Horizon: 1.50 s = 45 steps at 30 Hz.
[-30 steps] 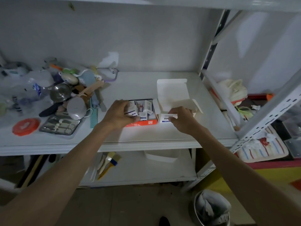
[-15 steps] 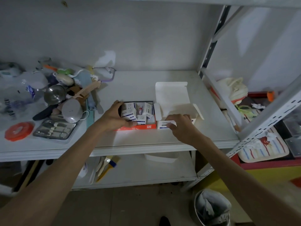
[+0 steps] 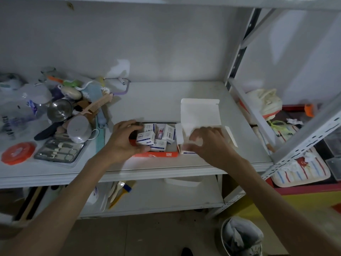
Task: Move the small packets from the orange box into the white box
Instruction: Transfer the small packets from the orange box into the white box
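The orange box (image 3: 154, 154) sits near the shelf's front edge with several small white-and-blue packets (image 3: 169, 133) lying in it. My left hand (image 3: 122, 142) is at its left end, with fingers above and thumb below one small packet (image 3: 145, 139), closed on it. Touching the orange box on the right is the white box (image 3: 200, 112), its lid flipped up and back. My right hand (image 3: 209, 144) lies over the white box's front edge and opening and holds it. The fingers are blurred, and the hand hides the inside of the box.
The white shelf (image 3: 156, 100) carries clutter at the left: a pink comb (image 3: 96, 106), a steel bowl (image 3: 59, 110), a manicure kit (image 3: 59, 151) and an orange lid (image 3: 17, 152). A slanted upright (image 3: 302, 137) bounds the right side. A bin (image 3: 241, 237) stands on the floor.
My right hand slid from the white box's front wall up over its opening. My left hand stayed at the orange box's left end, holding the packet low inside it.
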{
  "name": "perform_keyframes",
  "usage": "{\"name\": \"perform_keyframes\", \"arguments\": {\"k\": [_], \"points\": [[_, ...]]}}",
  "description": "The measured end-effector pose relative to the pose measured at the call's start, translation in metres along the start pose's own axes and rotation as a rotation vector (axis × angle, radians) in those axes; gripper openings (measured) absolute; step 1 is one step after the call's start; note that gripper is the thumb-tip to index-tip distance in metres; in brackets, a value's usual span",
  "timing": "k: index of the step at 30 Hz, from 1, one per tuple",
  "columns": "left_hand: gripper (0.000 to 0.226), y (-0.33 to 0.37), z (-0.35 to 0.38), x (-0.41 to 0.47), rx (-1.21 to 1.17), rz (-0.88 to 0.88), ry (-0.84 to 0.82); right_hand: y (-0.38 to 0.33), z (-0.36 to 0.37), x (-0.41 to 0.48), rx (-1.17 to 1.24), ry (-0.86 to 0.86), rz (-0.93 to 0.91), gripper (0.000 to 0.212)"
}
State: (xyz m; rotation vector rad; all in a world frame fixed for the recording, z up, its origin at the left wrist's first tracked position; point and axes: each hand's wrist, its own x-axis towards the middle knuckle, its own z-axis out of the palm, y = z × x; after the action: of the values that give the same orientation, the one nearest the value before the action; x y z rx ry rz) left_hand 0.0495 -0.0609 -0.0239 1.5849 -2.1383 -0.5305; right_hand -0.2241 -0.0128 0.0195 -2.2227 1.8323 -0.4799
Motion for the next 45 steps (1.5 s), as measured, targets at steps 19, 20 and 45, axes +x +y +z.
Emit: {"name": "perform_keyframes", "arguments": {"k": [19, 20, 45], "points": [[0.049, 0.055, -0.03, -0.004, -0.025, 0.075, 0.068, -0.054, -0.002, 0.044, 0.37, -0.193, -0.226, 0.048], [0.049, 0.059, -0.03, -0.003, -0.037, 0.095, 0.079, -0.054, -0.004, 0.043, 0.367, -0.184, -0.237, 0.045], [0.035, 0.089, 0.016, 0.059, -0.01, -0.294, -0.251, 0.042, 0.0, 0.057, 0.067, -0.425, 0.091, 0.025]]}}
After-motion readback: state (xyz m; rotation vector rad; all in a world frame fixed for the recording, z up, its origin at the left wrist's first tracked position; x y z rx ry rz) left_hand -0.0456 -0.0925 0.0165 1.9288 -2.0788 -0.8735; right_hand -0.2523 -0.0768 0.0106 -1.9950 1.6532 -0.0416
